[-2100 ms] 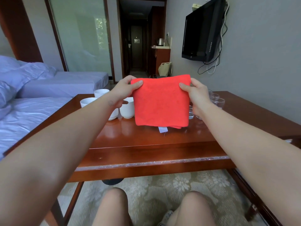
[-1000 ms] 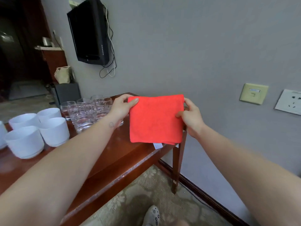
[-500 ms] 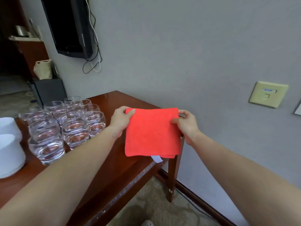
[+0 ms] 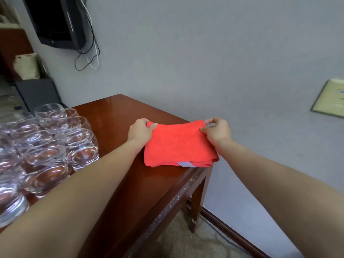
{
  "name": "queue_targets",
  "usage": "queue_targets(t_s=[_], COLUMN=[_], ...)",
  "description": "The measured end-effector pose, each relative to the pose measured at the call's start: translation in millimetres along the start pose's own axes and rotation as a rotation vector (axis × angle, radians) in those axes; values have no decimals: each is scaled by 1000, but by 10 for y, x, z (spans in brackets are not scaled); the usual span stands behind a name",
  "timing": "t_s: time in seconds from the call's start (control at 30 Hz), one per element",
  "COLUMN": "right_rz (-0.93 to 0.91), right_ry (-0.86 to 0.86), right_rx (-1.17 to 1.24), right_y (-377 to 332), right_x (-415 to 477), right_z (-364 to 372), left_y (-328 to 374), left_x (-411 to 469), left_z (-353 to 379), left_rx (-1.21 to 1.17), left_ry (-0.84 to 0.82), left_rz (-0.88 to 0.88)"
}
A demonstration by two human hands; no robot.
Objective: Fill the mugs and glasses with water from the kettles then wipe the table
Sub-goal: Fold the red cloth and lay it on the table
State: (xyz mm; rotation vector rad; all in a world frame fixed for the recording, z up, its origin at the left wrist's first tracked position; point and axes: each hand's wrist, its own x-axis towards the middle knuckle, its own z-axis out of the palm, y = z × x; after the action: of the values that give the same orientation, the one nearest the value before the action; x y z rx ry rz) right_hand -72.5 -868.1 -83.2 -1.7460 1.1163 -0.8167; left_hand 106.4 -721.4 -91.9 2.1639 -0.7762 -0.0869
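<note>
Hands grip the far edge of the folded red cloth (image 4: 178,144): left hand (image 4: 140,130) pinches its left corner, right hand (image 4: 216,132) its right corner, fingers curled. It lies flat between them at the surface's (image 4: 119,116) right end, long axis left-right. Glasses (image 4: 55,138) stand well left. Wiping likely next.

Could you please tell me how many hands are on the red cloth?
2. The left hand pinches the far left corner of the red cloth; the right hand pinches its far right corner, near the end of the table. Neither is hidden.
</note>
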Motion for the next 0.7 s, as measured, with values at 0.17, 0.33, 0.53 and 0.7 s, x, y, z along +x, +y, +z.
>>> queue_targets(t_s=[0.17,0.33,0.53,0.7], right_rz=[-20,-41,-214,-385], right_ry=[5,2,-79,-279], right_rx=[-32,-131,-410,-649], right_y=[-43,-9,-193,-294], right_x=[230,326,220,84], right_z=[79,154,112,215], left_y=[17,-6,236,513], left_x=[229,355,205,31], left_z=[62,124,24,89], left_rx=[20,73,293,343], left_ry=[7,-9,-69,-358], left_rz=[7,-11,4,167])
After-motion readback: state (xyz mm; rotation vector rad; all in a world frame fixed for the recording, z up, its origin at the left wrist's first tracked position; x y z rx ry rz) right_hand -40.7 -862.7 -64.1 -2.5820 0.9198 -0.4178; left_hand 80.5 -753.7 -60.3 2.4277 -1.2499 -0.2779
